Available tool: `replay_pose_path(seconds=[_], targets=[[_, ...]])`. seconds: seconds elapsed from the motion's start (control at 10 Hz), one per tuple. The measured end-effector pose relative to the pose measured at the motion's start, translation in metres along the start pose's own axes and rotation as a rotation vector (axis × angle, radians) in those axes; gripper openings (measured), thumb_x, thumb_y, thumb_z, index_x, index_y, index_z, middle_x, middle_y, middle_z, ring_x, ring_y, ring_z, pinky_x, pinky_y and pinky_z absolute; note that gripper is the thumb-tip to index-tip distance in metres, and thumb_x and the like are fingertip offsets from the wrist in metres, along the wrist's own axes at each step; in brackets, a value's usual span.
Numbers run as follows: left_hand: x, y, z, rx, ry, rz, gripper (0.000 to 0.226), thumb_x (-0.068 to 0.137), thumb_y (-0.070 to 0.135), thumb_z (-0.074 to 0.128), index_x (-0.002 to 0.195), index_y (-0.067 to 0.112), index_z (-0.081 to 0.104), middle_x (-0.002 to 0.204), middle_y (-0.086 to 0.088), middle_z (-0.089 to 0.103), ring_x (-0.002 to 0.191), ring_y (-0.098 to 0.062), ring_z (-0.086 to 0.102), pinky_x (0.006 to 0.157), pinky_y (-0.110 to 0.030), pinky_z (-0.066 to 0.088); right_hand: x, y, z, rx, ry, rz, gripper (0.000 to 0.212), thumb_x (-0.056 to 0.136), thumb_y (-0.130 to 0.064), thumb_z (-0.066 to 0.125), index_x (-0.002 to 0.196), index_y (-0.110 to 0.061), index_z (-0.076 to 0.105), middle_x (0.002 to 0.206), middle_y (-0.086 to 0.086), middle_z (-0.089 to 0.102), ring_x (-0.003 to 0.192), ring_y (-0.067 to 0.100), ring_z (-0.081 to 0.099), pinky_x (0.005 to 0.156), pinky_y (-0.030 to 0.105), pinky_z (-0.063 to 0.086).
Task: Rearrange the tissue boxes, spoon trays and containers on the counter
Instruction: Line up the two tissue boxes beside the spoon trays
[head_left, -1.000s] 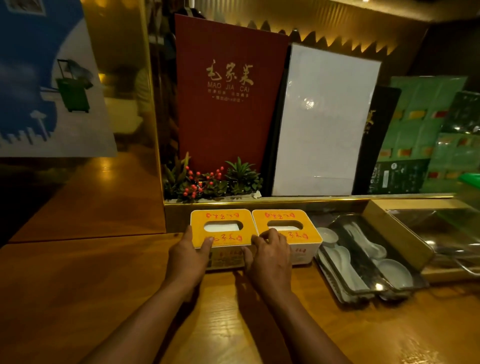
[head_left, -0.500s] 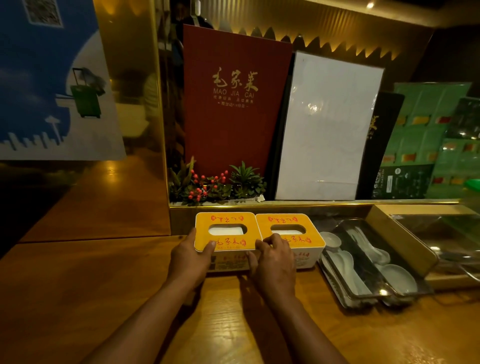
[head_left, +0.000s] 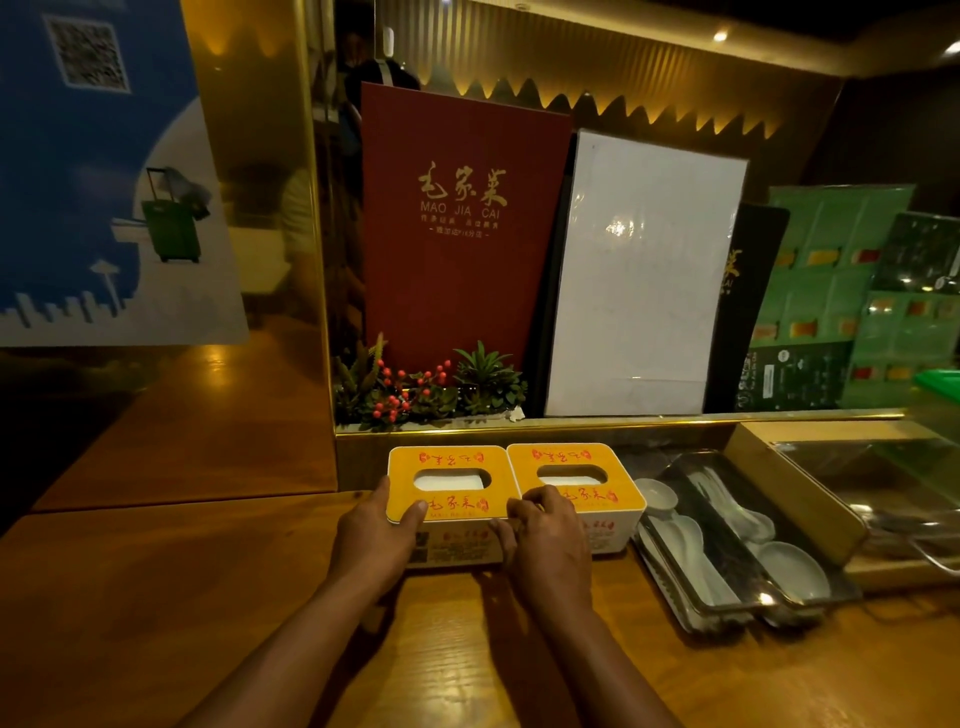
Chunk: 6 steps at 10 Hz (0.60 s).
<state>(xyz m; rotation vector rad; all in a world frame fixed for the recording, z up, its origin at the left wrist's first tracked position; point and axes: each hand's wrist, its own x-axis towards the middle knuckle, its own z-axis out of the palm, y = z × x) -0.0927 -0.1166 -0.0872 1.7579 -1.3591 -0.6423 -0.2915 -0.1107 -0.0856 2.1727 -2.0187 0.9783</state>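
Two yellow-topped tissue boxes stand side by side against the counter's gold back ledge. My left hand (head_left: 375, 538) grips the left tissue box (head_left: 447, 460) at its left front corner, thumb on the lid. My right hand (head_left: 548, 540) holds the same box's right front corner, its fingers lying in the gap beside the right tissue box (head_left: 587, 462). To the right, a metal spoon tray (head_left: 675, 597) holds white ceramic spoons (head_left: 792, 571). A clear-lidded container (head_left: 810, 499) with a wooden frame sits at the far right.
The wooden counter (head_left: 182, 597) stretches left and toward me. Above the ledge stand a red menu (head_left: 462, 208), a white board (head_left: 639, 280), a small plant with red berries (head_left: 415, 395) and green menus (head_left: 831, 291). A gold pillar (head_left: 291, 249) rises at the left.
Both hands have kept their hold on the left tissue box; the box and hands stay in place against the ledge. The view has tilted slightly upward.
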Motion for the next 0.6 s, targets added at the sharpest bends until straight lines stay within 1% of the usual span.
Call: replay_pose_path(seconds=[0.1,0.2,0.3,0.4,0.5,0.6], targets=[[0.0,-0.002,0.002,-0.022,-0.005,0.003,0.053,0.096,0.043,0.058,0.145,0.029,0.045,0.121,-0.002,0.066,0.104,-0.021,0.063,0.078,-0.038,0.057,0.0,-0.001,-0.001,0.003,0.005,-0.004,0.034,0.09,-0.047,0.062,0.113,-0.023,0.07,0.116,-0.004,0.057,0.11,0.013,0.048,0.088,0.03,0.047],[-0.001,-0.003,0.004,-0.053,-0.032,-0.001,0.053,0.097,0.041,0.056,0.147,0.029,0.043,0.126,-0.003,0.064,0.107,-0.022,0.062,0.077,-0.036,0.056,0.0,-0.004,-0.005,-0.016,-0.025,0.004,0.037,0.091,-0.049,0.061,0.117,-0.024,0.067,0.119,-0.005,0.055,0.112,0.012,0.048,0.091,0.03,0.049],[-0.003,-0.002,0.003,-0.09,-0.068,-0.009,0.048,0.099,0.036,0.054,0.145,0.028,0.041,0.131,-0.003,0.062,0.11,-0.023,0.061,0.075,-0.034,0.052,-0.002,-0.005,-0.009,-0.033,-0.096,-0.003,0.043,0.089,-0.049,0.063,0.126,-0.026,0.06,0.127,-0.006,0.052,0.119,0.013,0.046,0.097,0.033,0.048],[-0.002,0.001,-0.007,-0.113,-0.113,-0.007,0.049,0.099,0.035,0.056,0.145,0.032,0.039,0.134,-0.002,0.06,0.114,-0.025,0.061,0.083,-0.042,0.056,-0.008,-0.006,-0.023,0.039,-0.219,0.002,0.057,0.089,-0.047,0.064,0.14,-0.029,0.047,0.142,-0.006,0.043,0.127,0.015,0.044,0.102,0.038,0.049],[-0.003,0.003,-0.018,-0.113,-0.158,0.006,0.054,0.097,0.033,0.06,0.145,0.037,0.035,0.139,-0.001,0.057,0.119,-0.029,0.06,0.086,-0.051,0.057,-0.022,-0.008,-0.053,0.084,-0.237,0.008,0.057,0.089,-0.044,0.066,0.142,-0.031,0.047,0.148,-0.009,0.037,0.128,0.014,0.044,0.099,0.036,0.051],[0.0,0.015,-0.028,-0.049,-0.151,0.099,0.063,0.093,0.03,0.065,0.148,0.032,0.033,0.144,-0.004,0.052,0.127,-0.03,0.053,0.093,-0.054,0.054,-0.041,-0.004,-0.094,0.037,-0.229,0.01,0.045,0.091,-0.045,0.064,0.134,-0.033,0.055,0.144,-0.011,0.041,0.123,0.01,0.046,0.094,0.028,0.048]])
